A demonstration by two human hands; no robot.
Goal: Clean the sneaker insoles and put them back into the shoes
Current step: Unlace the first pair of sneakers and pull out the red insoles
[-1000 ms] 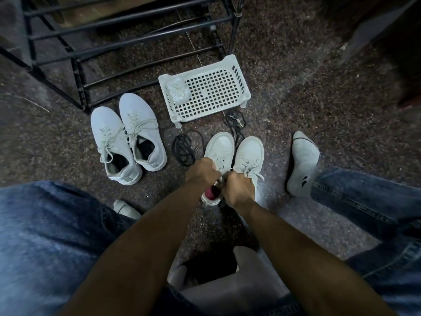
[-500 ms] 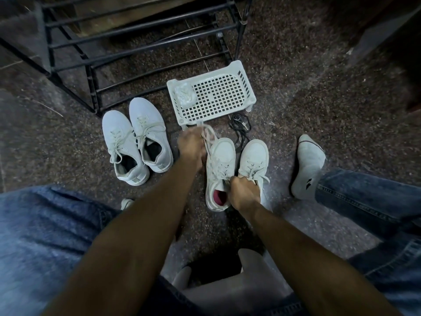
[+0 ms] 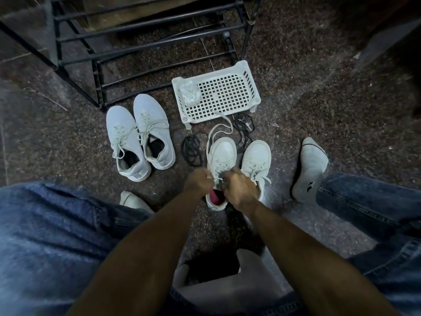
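Both hands met over the tongue of the white sneaker [image 3: 220,156] that stood on the floor [image 3: 319,92] between the person's knees. The left hand [image 3: 198,182] was curled into a fist and pinched a strand of the white lace [image 3: 219,131] at the upper eyelets. The right hand [image 3: 238,187] was also curled, its fingers hooked round the lace and the edge of the tongue just beside the left hand. The lace ran forward from the grip, along the shoe's left side, and looped past the toe toward the basket [image 3: 248,74]. Directly under the hands, the shoe's opening showed a red insole [image 3: 215,198]. Its partner sneaker [image 3: 256,160] stood touching it on the right, still laced. A second pair of white shoes [image 3: 139,137] sat well to the left. Black laces [image 3: 191,150] lay coiled between the two pairs.
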